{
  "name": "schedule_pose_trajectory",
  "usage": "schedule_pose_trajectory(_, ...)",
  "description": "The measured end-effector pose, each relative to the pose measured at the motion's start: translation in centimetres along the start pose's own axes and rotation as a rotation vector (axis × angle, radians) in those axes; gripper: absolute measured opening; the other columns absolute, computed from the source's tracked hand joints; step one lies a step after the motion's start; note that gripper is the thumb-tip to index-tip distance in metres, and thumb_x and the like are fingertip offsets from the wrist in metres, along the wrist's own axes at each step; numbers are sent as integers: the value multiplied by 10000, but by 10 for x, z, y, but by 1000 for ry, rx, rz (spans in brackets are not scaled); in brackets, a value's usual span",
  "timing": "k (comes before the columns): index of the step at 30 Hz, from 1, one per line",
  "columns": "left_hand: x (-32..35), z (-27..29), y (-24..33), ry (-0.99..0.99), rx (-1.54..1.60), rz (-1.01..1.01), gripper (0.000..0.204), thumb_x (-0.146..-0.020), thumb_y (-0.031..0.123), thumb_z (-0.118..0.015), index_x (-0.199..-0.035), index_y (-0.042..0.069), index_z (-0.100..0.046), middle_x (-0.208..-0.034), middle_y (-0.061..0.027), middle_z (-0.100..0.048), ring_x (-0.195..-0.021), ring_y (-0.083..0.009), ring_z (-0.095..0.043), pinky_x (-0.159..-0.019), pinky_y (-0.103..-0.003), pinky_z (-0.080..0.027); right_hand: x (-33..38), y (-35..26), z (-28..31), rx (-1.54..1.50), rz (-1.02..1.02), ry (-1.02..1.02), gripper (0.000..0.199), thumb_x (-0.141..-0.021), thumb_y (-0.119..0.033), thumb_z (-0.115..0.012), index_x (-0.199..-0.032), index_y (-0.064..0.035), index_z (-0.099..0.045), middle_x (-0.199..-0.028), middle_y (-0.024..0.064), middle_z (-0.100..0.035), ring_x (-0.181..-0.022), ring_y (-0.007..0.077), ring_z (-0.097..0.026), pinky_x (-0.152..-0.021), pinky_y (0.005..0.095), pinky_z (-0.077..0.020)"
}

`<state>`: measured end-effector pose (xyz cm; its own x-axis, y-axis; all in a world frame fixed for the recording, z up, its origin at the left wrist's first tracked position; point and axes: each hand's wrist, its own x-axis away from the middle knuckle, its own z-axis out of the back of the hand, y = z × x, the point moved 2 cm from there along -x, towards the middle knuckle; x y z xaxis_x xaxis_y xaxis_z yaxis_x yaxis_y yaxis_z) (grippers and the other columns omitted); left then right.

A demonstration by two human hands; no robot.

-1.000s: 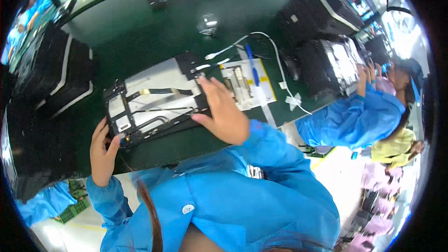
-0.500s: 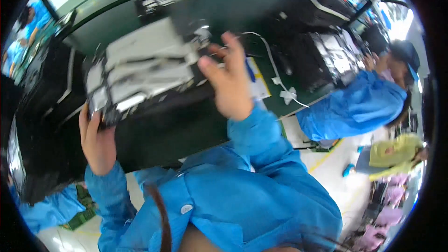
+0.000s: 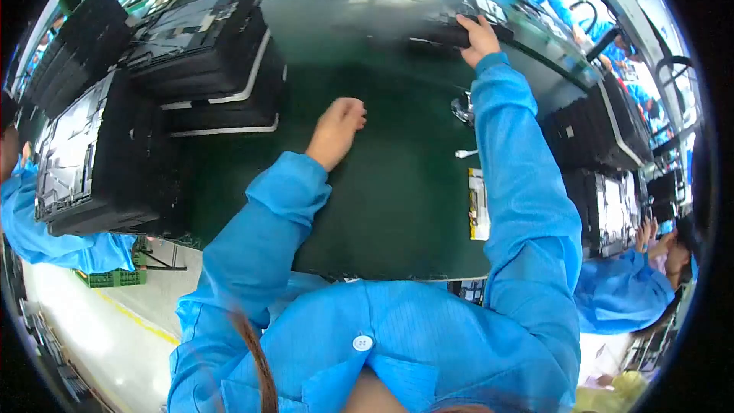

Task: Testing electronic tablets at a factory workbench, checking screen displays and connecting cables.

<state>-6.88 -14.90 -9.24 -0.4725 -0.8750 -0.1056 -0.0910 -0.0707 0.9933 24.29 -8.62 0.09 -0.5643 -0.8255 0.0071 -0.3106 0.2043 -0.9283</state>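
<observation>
My right hand (image 3: 482, 40) reaches out to the far side, its fingers at the right end of a black tray (image 3: 437, 32) and appearing to grip it. The tray is blurred, and a greyish panel piece shows just behind it. Over the middle of the dark green table (image 3: 382, 206) hangs my left hand (image 3: 336, 130), fingers curled in, with nothing visible in them. Near my right forearm lie a shiny silvery item (image 3: 462, 108), a white cable end (image 3: 465, 154) and a flat yellow-and-white piece (image 3: 479, 204).
Stacked black trays (image 3: 206, 46) rise at the left, with another stack (image 3: 115, 160) closer to me bearing pale panels. More black trays (image 3: 592, 126) stand at the right. A co-worker in a blue sleeve (image 3: 623, 291) sits at the right; other people work beyond the far edge.
The panel-filled black tray is no longer between my hands. My right hand has moved to the far side; my left has let go and come to the middle. The view has turned left.
</observation>
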Motion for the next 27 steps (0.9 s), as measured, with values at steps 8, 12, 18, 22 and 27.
schedule_pose_trajectory(8, 6, 5, 0, -36, -339, -137, 237, -885, 189, -510, -996, -16, -553, -944, -115, -582, -862, -175, -566, -756, -298, -455, -69, 52, -36, 82, 26, -101, 585, -753, -14, -624, -1256, -46, -326, -1059, 180, -529, -868, 325, -586, -650, 484, -521)
schedule_pose_trajectory(12, 8, -12, 9, -36, -331, -215, 176, -845, 166, -530, -904, 4, -567, -839, -125, -555, -794, -245, -561, -714, -333, -453, -96, 41, 18, 211, 1, 75, 745, -786, -140, -616, -1382, -88, -172, -1249, 222, -431, -1005, 374, -539, -810, 527, -455)
schedule_pose_trajectory(18, 8, -13, 8, -115, -476, -200, 172, -838, 145, -554, -949, 14, -566, -871, -112, -540, -802, -219, -562, -709, -304, -455, -97, -11, 59, 1422, 428, -17, 897, -783, -592, -485, -1339, 54, -207, -1317, 298, -327, -1220, 389, -346, -1018, 379, -274)
schedule_pose_trajectory(22, 10, -10, 10, -97, -517, -245, 158, -832, 131, -550, -936, 12, -568, -861, -106, -541, -772, -212, -561, -681, -308, -455, -19, -2, 59, 1747, 426, -10, 967, -761, -679, -420, -1349, 53, -191, -1364, 293, -247, -1285, 397, -231, -1045, 446, -206)
schedule_pose_trajectory(27, 9, -16, 9, -107, -579, -339, 138, -806, 116, -558, -887, 8, -584, -837, -119, -550, -763, -240, -563, -675, -329, -457, 3, 43, 85, 1894, -21, -194, 979, -728, -770, -298, -1397, -73, -136, -1437, 219, -115, -1332, 360, -118, -1029, 573, -106)
